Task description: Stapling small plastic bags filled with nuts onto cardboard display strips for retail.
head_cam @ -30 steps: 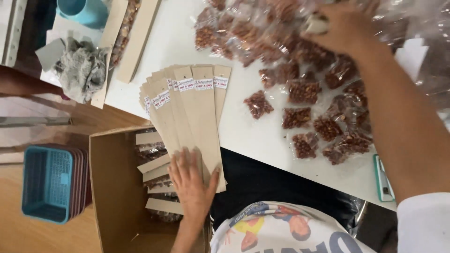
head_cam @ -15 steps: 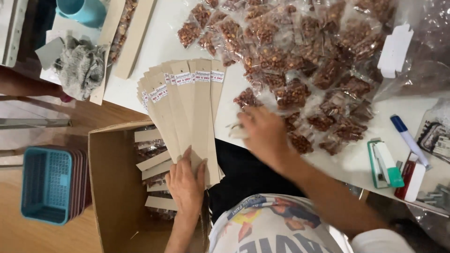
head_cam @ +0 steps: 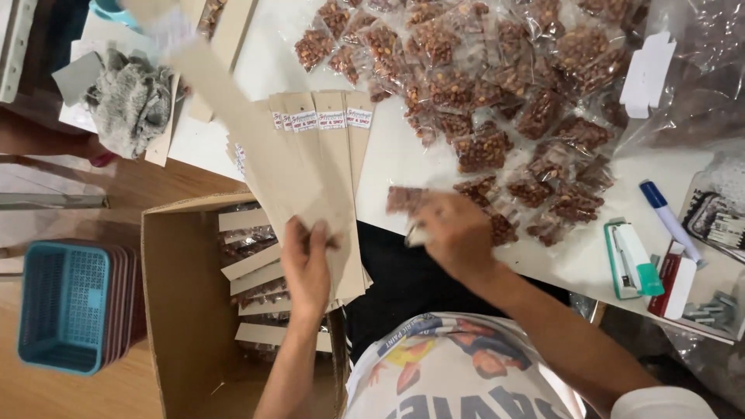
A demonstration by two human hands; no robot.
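Brown card strips [head_cam: 326, 155], long and narrow with a white label at the far end, lie fanned on our white bench [head_cam: 403, 159]; we take this fan as landmark.

- Left hand [head_cam: 306, 264]: at the near end of the fan, fingers closed on one strip [head_cam: 256, 155] that lifts off the stack and slants away to the far left, its far end blurred.
- Right hand [head_cam: 454, 233]: just right of the fan's near end, at the bench edge, fingers curled round a small clear packet of reddish-brown snack [head_cam: 405, 200]; a pale bit shows under the thumb, and we cannot tell what it is.
- Heap of like packets [head_cam: 481, 85]: right of the fan and beyond it, spread thick across the bench.
- Cardboard box [head_cam: 182, 310]: near and left of the fan, below the bench edge, open, holding finished strips with packets [head_cam: 252, 268] laid crosswise.
- Blue basket [head_cam: 66, 306]: left of the box, on the wooden floor.
- Grey cloth [head_cam: 128, 101]: far left of the fan.
- Green and white stapler [head_cam: 630, 260]: well right of the fan, near the bench edge, with a blue-capped marker [head_cam: 669, 221] just beyond it.
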